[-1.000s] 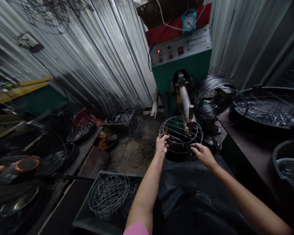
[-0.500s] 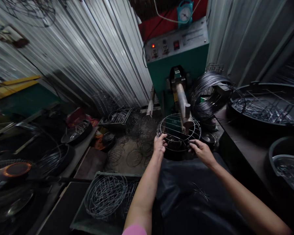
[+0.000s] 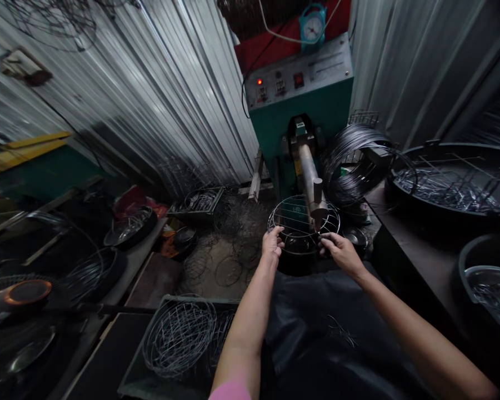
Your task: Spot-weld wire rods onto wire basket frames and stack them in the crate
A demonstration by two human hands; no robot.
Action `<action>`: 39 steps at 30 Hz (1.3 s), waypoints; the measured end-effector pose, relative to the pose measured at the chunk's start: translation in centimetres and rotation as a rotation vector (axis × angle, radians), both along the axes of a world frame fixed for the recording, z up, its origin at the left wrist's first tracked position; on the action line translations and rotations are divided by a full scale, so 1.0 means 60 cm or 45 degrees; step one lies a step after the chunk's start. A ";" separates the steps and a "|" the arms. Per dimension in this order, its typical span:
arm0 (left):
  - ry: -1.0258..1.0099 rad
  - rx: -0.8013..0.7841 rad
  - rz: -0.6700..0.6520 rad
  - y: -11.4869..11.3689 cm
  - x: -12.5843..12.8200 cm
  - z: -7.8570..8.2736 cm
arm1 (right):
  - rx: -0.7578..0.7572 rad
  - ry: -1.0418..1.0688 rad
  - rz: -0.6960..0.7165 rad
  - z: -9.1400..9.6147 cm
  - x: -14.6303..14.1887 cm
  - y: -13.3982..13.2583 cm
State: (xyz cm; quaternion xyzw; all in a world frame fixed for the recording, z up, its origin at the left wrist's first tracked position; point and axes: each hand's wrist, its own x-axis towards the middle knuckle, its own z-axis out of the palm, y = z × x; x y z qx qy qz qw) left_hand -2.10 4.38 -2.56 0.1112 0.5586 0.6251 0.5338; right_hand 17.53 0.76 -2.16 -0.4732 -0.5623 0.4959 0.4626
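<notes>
A round wire basket frame (image 3: 294, 214) sits under the metal arm (image 3: 310, 180) of a green machine (image 3: 300, 105). My left hand (image 3: 273, 243) grips the frame's near left rim, fingers curled round the wire. On the near right rim my right hand (image 3: 339, 251) pinches the wire close to the arm's tip. A dark apron (image 3: 316, 333) covers my lap below both forearms.
A crate with finished wire baskets (image 3: 179, 336) stands at the lower left. A coil of dark wire (image 3: 356, 161) hangs right of the machine. Black tubs with wire pieces (image 3: 450, 186) sit on the right bench. Loose wire rings litter the floor (image 3: 229, 261). Corrugated metal walls surround.
Both hands have kept their hold on the wire frame, which has shifted slightly under the machine's arm. The view has tilted up a little.
</notes>
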 end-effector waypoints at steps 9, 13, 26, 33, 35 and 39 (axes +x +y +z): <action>-0.012 -0.198 -0.245 -0.012 -0.027 0.021 | 0.008 -0.041 -0.066 -0.008 0.026 -0.029; 0.121 -0.354 -0.364 0.021 -0.063 0.033 | 0.041 -0.586 0.041 -0.056 0.093 -0.094; 0.144 -0.181 -0.269 0.007 -0.066 0.005 | -0.027 -1.647 0.629 -0.144 0.074 -0.225; 0.091 -0.218 -0.188 -0.028 -0.054 0.002 | -0.053 -1.619 0.781 -0.148 0.060 -0.225; 0.079 -0.219 -0.200 -0.034 -0.055 0.004 | -0.060 -1.602 0.800 -0.149 0.058 -0.225; 0.044 -0.253 -0.199 -0.042 -0.060 0.004 | -0.156 -1.316 0.789 -0.149 0.086 -0.218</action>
